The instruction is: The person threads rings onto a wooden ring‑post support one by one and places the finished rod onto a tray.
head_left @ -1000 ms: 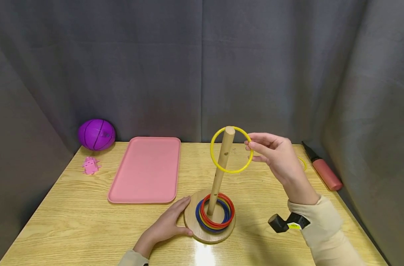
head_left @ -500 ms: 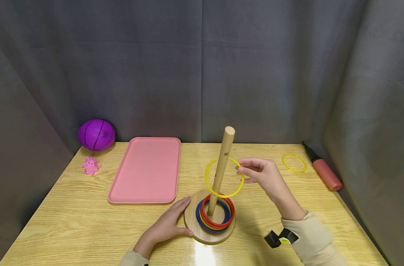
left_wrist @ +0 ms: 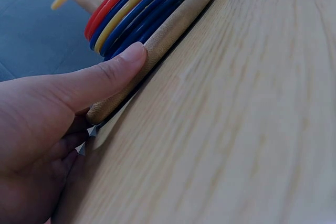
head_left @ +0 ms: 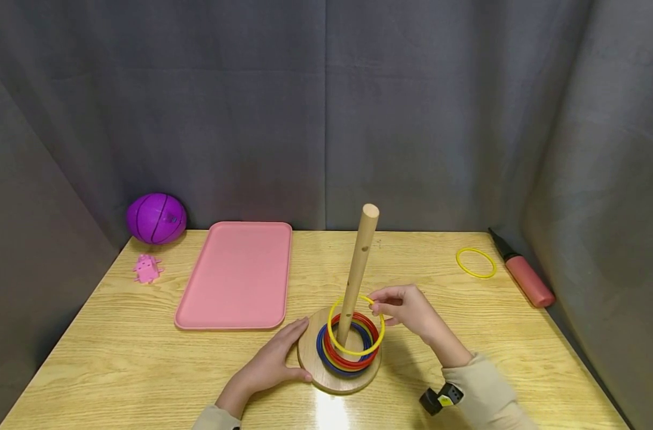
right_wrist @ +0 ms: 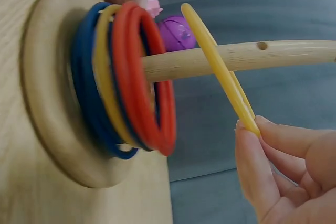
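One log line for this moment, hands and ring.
right hand: pinches yellow ring, around peg, above stack | left hand: steadies wooden base

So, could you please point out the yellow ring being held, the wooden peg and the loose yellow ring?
held yellow ring (head_left: 338, 345): head view, its near-left rim.
wooden peg (head_left: 362, 249): head view, upper shaft.
loose yellow ring (head_left: 459, 264): head view, its left rim.

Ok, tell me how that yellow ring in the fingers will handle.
The yellow ring probably is stiff: pinched at one edge by the right hand, it keeps its round shape. Likely light, since fingertips alone carry it. It may hang tilted on the peg rather than drop flat.
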The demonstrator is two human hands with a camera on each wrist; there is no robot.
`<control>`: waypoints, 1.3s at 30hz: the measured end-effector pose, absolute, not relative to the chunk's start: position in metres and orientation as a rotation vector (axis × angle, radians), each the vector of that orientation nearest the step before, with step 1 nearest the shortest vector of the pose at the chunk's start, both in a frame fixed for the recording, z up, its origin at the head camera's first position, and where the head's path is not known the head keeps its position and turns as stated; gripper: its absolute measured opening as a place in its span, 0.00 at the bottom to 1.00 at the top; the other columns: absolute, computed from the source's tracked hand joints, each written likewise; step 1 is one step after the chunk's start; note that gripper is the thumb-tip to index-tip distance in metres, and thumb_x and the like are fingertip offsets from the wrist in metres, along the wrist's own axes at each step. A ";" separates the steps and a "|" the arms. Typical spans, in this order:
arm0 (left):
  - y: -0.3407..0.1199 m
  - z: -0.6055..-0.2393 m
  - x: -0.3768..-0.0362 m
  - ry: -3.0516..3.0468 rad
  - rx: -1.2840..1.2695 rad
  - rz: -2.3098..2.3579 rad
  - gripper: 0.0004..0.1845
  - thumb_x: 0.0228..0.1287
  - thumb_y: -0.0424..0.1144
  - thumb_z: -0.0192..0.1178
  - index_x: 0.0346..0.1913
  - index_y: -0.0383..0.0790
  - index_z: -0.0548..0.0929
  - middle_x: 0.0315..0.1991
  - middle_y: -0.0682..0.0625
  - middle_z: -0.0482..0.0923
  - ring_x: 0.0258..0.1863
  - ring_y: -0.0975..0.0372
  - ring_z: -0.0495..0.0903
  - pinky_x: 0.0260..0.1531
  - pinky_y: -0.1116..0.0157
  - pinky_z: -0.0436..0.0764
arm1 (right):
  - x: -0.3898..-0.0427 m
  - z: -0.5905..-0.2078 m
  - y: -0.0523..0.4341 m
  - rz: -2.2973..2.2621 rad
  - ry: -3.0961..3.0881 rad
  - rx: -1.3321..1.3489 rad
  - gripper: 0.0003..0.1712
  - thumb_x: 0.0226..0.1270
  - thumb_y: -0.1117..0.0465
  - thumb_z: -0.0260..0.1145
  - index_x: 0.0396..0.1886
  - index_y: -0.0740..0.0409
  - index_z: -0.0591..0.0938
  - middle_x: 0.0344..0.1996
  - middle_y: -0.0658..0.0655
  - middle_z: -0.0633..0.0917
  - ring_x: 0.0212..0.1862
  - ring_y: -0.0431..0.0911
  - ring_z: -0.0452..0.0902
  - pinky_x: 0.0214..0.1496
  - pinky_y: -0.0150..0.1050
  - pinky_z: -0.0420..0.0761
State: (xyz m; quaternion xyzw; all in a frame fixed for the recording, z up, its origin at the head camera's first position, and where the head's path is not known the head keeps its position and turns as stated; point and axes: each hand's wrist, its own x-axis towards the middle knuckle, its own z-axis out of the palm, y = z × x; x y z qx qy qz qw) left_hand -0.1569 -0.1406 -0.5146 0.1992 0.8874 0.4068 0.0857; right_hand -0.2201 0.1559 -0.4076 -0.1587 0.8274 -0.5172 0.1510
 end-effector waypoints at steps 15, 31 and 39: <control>-0.140 -0.514 -0.156 2.634 0.590 1.218 0.58 0.43 0.58 0.73 0.75 0.39 0.56 0.76 0.40 0.53 0.76 0.44 0.52 0.71 0.41 0.58 | -0.221 -0.436 0.148 -1.331 2.561 -0.505 0.08 0.62 0.70 0.66 0.41 0.68 0.85 0.31 0.61 0.86 0.35 0.41 0.83 0.30 0.46 0.87; -0.140 -0.512 -0.158 2.627 0.594 1.222 0.58 0.44 0.58 0.73 0.76 0.38 0.56 0.76 0.39 0.53 0.76 0.44 0.51 0.71 0.41 0.57 | -0.228 -0.436 0.163 -1.276 2.626 -0.401 0.12 0.66 0.63 0.65 0.44 0.67 0.86 0.38 0.63 0.88 0.37 0.49 0.85 0.33 0.43 0.87; -0.141 -0.513 -0.157 2.635 0.583 1.220 0.58 0.43 0.57 0.73 0.75 0.40 0.56 0.76 0.41 0.53 0.76 0.45 0.52 0.72 0.42 0.58 | -0.259 -0.434 0.209 -1.297 2.773 -0.180 0.18 0.70 0.61 0.61 0.54 0.69 0.81 0.48 0.68 0.85 0.49 0.60 0.83 0.41 0.44 0.87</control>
